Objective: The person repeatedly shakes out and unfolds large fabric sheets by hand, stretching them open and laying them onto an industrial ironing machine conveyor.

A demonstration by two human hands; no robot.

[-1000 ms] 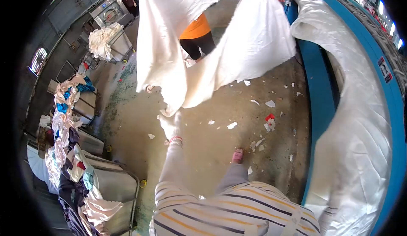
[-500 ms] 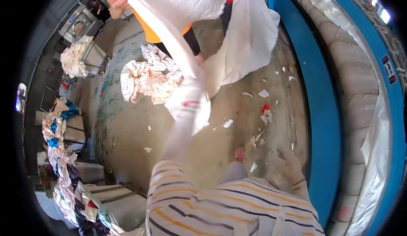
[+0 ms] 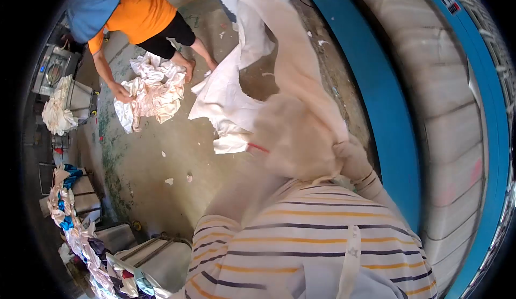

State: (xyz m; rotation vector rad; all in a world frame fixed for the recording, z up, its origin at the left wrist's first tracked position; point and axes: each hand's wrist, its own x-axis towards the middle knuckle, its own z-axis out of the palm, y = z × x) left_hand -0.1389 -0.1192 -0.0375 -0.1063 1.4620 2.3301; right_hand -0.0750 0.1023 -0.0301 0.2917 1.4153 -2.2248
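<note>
The blue machine runs along the right of the floor; beside its left edge, the long white cloth stretches away from the chest. A person in orange touches a crumpled heap. Gathering seems in hand: the right hand is clamped on bunched cloth; the left hand is too blurred to tell. Managing the loose length calls for a firm hold.
</note>
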